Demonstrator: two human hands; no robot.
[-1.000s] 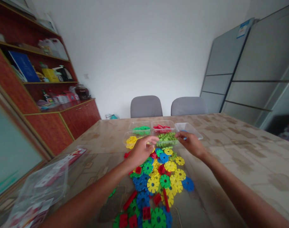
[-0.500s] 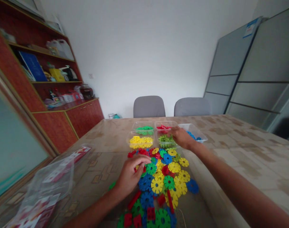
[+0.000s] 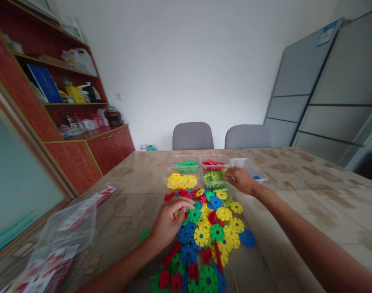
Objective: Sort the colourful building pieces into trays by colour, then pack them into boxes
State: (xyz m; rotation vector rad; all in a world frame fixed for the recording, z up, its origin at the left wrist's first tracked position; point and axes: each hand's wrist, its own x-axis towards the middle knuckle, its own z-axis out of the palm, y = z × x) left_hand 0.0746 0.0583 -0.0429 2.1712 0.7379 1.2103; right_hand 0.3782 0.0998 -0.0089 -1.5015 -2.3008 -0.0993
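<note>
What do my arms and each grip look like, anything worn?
Both forearms are bare and taper toward the wrists, with no sleeves in view. The left grip and right grip are ungloved; neither wrist shows a watch or bracelet.

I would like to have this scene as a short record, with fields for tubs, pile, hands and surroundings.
Tubs: clear plastic, named by contents: green tub and red tub behind, yellow tub and light-green tub in front, blue tub at right
Pile: yellow, blue and green discs, with red blocks and sticks
Left hand: over the pile's left side, fingers loosely bent; whether it holds anything is hidden
Right hand: fingers at the light-green tub's right side; grip unclear
Surroundings: patterned table, two grey chairs behind it
</note>
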